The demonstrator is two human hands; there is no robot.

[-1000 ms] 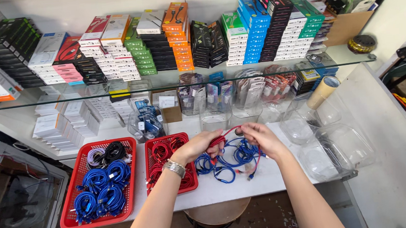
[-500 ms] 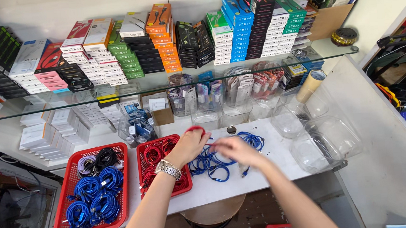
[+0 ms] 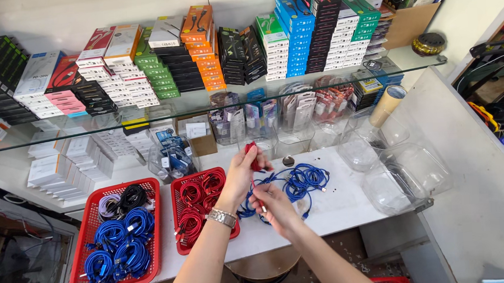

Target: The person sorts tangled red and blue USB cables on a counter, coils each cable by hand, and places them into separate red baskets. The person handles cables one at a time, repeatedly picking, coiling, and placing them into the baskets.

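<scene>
Both hands are pinched on one red cable (image 3: pixel 255 159): left hand (image 3: pixel 243 174) holds the upper end raised above the counter, fingers closed round it; right hand (image 3: pixel 272 205) grips the lower run just below, thumb and forefinger together on the cord. Cable hangs short between the two hands, over the white counter (image 3: pixel 349 208) near its front edge, about mid-width.

Layout:
- Loose heap of blue cables (image 3: pixel 301 182) lies on the counter just right of the hands, partly under them. Some loops run toward the right hand, so I can't tell whether a blue strand is caught in that grip too.
- Small red basket (image 3: pixel 178 219) of coiled red cables sits just left of the left wrist, touching the front edge.
- Larger red basket (image 3: pixel 76 269) with blue coils, plus a black and a pale one, sits at the front-left corner.
- Clear plastic tubs (image 3: pixel 408 175) sit towards the right edge; a cardboard tube (image 3: pixel 387 105) stands behind them.
- Glass shelf (image 3: pixel 428 61) above carries stacked boxes.

Judgement on doing this well: keep the upper pinch fixed as the anchor and let the lower hand feed cord in even loops, same diameter each turn, no twist. Hold the work clear of the blue heap so the plug ends don't snag it. Watch the left wristwatch (image 3: pixel 222 218) against the basket rim. Main risk is loose loops springing open when the grip shifts.
</scene>
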